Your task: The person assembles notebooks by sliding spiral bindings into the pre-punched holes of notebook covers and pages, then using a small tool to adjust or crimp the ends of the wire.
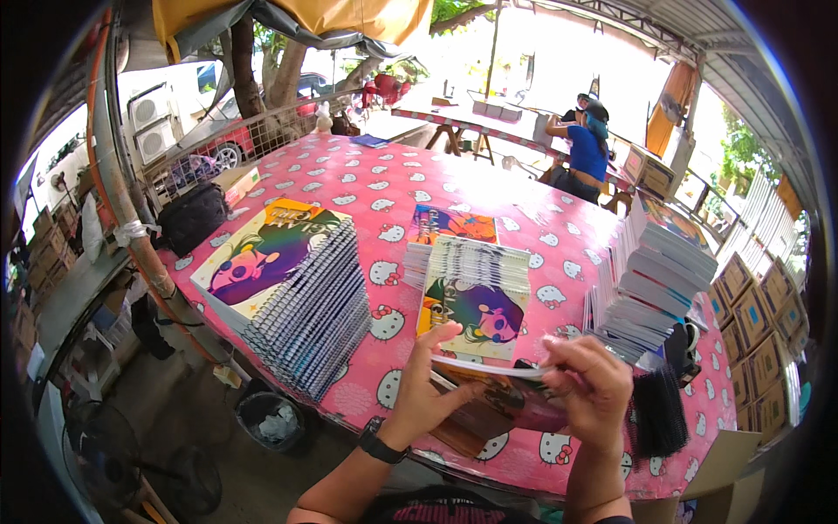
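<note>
The two bare hands are together near the front edge of the table (339,170), which has a pink cloth with white cat heads. The left hand (429,390), with a dark watch (381,442) on its wrist, is pinching the left end of a thin booklet (491,370) between the thumb and the fingers. The booklet is between the two hands, above the table, with its white edge on the upper side. The right hand (592,384) is at the other end of it, the fingers bent and close to each other; what exactly is between these fingertips, I cannot tell. Just beyond the hands stands a pile of booklets (476,301) with a purple figure on the top cover, and behind this pile is another one with an orange cover (454,224). To the left of the left hand is a tall, leaning stack of spiral-bound notebooks (305,301). Just to the right of the right hand lies a bundle of black binding coils (656,415), and farther beyond it rises a high stack of white-edged books (650,279). Far beyond the hands, a person in a blue shirt (587,153) is near another table.
</note>
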`<state>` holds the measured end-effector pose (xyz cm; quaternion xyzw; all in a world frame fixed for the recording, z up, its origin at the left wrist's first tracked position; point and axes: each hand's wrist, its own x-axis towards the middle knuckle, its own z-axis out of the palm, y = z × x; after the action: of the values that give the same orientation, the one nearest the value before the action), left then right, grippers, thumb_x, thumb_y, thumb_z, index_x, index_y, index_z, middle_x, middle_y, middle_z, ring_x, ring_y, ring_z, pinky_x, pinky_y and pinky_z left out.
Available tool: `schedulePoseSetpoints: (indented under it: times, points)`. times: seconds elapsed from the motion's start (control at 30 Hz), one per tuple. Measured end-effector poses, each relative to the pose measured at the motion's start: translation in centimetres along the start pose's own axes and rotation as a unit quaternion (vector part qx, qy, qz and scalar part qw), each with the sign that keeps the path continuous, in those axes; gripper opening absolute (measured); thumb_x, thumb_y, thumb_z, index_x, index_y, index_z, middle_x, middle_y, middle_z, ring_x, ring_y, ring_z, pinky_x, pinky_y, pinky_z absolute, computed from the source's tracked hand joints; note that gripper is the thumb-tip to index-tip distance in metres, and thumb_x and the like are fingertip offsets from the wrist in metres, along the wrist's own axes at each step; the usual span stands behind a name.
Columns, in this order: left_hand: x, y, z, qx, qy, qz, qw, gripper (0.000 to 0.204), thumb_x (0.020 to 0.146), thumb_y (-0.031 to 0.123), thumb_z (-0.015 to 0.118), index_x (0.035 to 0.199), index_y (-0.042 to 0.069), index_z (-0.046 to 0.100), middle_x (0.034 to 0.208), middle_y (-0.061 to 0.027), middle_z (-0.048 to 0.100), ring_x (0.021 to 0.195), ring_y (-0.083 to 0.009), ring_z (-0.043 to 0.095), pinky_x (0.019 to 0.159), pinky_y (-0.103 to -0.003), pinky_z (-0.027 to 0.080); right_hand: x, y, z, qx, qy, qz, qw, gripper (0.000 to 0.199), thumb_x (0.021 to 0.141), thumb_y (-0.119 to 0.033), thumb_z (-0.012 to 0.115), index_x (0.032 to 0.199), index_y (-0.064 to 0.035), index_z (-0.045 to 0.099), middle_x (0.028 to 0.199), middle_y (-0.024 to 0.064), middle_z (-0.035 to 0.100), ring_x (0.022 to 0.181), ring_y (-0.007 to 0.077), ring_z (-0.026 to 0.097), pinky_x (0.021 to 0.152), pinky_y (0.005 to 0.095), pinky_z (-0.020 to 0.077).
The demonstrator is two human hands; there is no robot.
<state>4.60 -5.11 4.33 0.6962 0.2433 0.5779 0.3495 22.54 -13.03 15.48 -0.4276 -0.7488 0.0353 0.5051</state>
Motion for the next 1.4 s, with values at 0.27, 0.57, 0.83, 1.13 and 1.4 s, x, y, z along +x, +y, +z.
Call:
schedulePoseSetpoints:
  times: [0.27,0.57,0.83,1.13,1.4]
  points:
    - [2.2,11.6,-11.7,0.352,0.034,0.086,0.931,0.084,0.068,0.018,0.083,0.137,0.003,0.037,0.124,-0.0124,0.051,0.109,-0.0200,0.055,0.088,-0.029,0.045,10.5,-3.0,3.8,0.076,-0.131,-0.160,0.975,0.041,0.075,0.006,0.061,0.115,-0.0052,0.062,0.082,0.0109,0.061,0.072,0.0246,0.061,0.065,0.0343,0.0498]
    - [5.9,10.8,-15.7,0.166,0.158,0.105,0.968,0.065,0.085,0.005,0.065,0.142,0.004,0.032,0.128,-0.0122,0.049,0.104,-0.0160,0.055,0.086,-0.029,0.046,17.6,-7.5,13.6,0.102,-0.183,-0.318,0.925,0.053,0.075,-0.007,0.062,0.126,-0.0009,0.048,0.106,0.0183,0.060,0.105,0.0334,0.055,0.087,0.0411,0.0462]
    - [5.9,4.4,-27.3,0.254,0.320,-0.018,0.913,0.038,0.087,0.013,0.066,0.119,0.000,0.049,0.113,-0.0104,0.053,0.099,-0.0148,0.053,0.089,-0.027,0.042,20.8,6.7,18.5,0.172,-0.009,-0.024,0.985,0.048,0.089,-0.032,0.064,0.124,-0.0017,0.053,0.118,0.0116,0.059,0.112,0.0196,0.053,0.097,0.0347,0.0411]
    - [4.9,0.0,-28.0,-0.021,0.363,-0.031,0.931,0.029,0.094,0.013,0.047,0.112,-0.005,0.060,0.105,-0.0080,0.061,0.091,-0.0139,0.059,0.082,-0.026,0.046,18.7,9.3,29.8,0.449,-0.047,0.150,0.880,0.046,0.090,-0.034,0.063,0.117,0.0025,0.056,0.104,0.0140,0.065,0.101,0.0201,0.060,0.088,0.0319,0.0460]
    - [4.7,-2.3,-29.2,0.069,0.376,-0.005,0.924,0.039,0.098,0.020,0.036,0.117,-0.006,0.058,0.115,-0.0144,0.057,0.098,-0.0217,0.061,0.085,-0.033,0.051,18.3,9.0,31.1,0.346,0.092,0.049,0.932,0.028,0.085,-0.008,0.044,0.112,-0.0016,0.050,0.088,0.0125,0.056,0.083,0.0249,0.056,0.079,0.0348,0.0446]
